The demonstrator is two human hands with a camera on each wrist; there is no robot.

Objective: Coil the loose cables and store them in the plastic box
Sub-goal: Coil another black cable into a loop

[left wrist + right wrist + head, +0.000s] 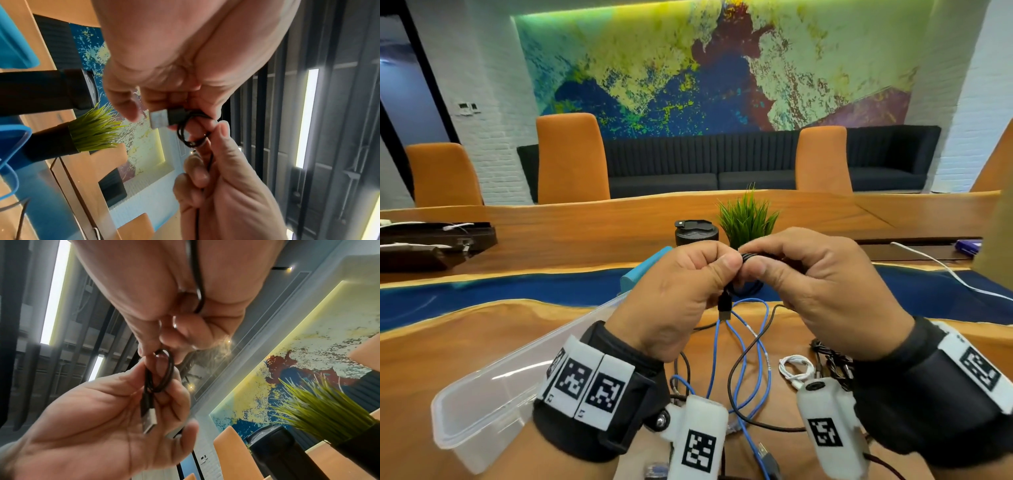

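Note:
Both hands are raised above the table, meeting over the black USB cable (751, 256). My left hand (681, 291) pinches the cable near its USB plug (724, 310), which hangs down below the fingers; the plug (162, 119) shows silver-tipped in the left wrist view. My right hand (808, 281) pinches a small loop of the same black cable (164, 369), and the cable runs on through its palm. A clear plastic box (493, 387) lies open at the lower left, under my left wrist. A blue cable (743, 359) and a white cable (796, 370) lie loose on the table.
A black tumbler (697, 233) and a green potted plant (748, 219) stand just beyond the hands. A blue lid (643, 274) lies by the box's far end. More dark cables (828, 356) are tangled at the right. Orange chairs (571, 157) line the table's far side.

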